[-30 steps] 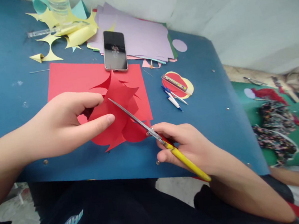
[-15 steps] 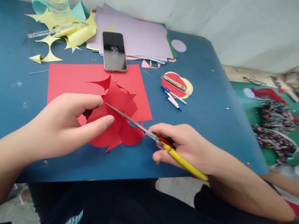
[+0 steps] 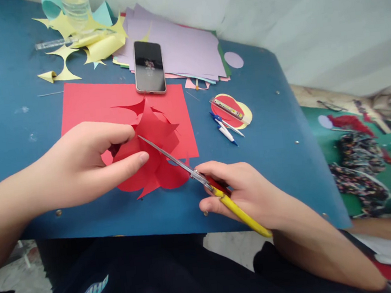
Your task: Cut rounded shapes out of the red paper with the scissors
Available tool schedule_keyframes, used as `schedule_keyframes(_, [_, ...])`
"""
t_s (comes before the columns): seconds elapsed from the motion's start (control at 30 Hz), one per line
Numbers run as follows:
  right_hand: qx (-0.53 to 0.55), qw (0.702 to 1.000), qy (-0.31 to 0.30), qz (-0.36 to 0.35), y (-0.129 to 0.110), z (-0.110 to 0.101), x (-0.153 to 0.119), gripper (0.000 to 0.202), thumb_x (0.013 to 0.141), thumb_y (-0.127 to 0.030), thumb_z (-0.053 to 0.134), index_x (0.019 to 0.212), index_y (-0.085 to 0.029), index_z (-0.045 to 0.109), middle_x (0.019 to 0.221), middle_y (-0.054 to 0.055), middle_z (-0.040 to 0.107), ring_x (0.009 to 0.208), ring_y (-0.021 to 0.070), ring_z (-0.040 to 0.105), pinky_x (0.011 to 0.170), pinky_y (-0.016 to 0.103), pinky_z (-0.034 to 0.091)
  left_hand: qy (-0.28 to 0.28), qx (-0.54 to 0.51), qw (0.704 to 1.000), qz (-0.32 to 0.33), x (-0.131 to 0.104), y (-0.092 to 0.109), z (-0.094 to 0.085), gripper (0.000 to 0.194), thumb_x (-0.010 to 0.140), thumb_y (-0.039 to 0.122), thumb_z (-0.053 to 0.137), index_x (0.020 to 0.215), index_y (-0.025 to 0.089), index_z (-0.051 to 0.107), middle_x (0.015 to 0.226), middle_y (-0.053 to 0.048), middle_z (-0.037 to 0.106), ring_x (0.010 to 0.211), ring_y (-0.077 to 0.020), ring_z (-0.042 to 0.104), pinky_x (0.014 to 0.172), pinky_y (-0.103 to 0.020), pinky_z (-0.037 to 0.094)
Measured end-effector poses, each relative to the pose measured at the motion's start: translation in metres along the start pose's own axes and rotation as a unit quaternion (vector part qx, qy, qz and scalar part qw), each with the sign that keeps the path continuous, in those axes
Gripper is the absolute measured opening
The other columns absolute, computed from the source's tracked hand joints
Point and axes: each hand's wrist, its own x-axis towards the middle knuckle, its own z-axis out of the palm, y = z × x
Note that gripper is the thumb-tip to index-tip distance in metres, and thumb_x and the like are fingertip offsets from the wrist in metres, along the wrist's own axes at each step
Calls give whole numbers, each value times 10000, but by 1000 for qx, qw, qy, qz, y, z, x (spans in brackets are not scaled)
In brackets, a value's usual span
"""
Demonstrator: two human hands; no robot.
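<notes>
My left hand (image 3: 94,160) pinches a cut, curling piece of red paper (image 3: 158,132) between thumb and fingers; its bent fingertips are partly hidden. My right hand (image 3: 239,193) is closed round the scissors (image 3: 238,210), which have yellow and red handles. Their blades slant up and left across the red paper, with the tip close to my left fingers, and look nearly closed. Beneath the cut piece lies a flat red sheet (image 3: 88,102). A phone (image 3: 149,67) rests over the sheet's far edge.
Behind the phone is a stack of purple paper (image 3: 184,49). Yellow scraps (image 3: 106,46) and a clear bottle (image 3: 77,9) stand at the back left. To the right lie a compass (image 3: 225,129) and red and yellow circles (image 3: 227,119). A co-worker's arm (image 3: 388,230) shows at lower right.
My hands, the scissors and the red paper are nearly where they were. At lower right, the co-worker's arm has shifted and a white sheet or cloth beside it has moved.
</notes>
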Motion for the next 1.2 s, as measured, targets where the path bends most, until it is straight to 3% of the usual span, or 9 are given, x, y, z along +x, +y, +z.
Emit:
schedule_keyframes(0.27, [-5,999,-16,37,1,1,-2,641,997,-852,721,1046,-215,674,726,-27,658,616,157,606,582,257,458,9,12,1000,20,1,1,0,408,1033,253,611,711,231,361,651,75,317,582,-78,306,481,-171,282])
schedule_keyframes(0.6, [-10,999,-18,46,0,2,0,614,993,-834,740,1005,-226,653,739,-21,678,622,167,640,583,270,441,21,45,998,44,-2,-1,1,400,1056,277,609,732,224,381,647,75,318,587,-83,281,498,-191,273])
schedule_keyframes(0.8, [-20,998,-27,56,-2,1,0,602,997,-824,737,1002,-229,644,733,-31,646,623,161,610,591,265,441,21,41,998,46,-1,-2,2,403,1056,261,607,737,224,363,654,73,309,594,-81,278,499,-183,269])
schedule_keyframes(1.0, [-46,998,-13,46,-2,2,0,562,1023,-782,725,944,-238,606,726,-47,554,600,142,466,568,250,427,17,43,998,50,-2,-3,3,414,1059,261,612,738,228,353,648,75,309,588,-81,277,492,-180,262])
schedule_keyframes(1.2, [-46,998,-14,37,0,3,0,501,1034,-721,745,971,-244,605,733,-53,544,593,143,492,576,247,445,19,47,997,54,-3,-4,2,417,1059,257,613,737,226,350,649,79,302,589,-81,269,495,-174,259])
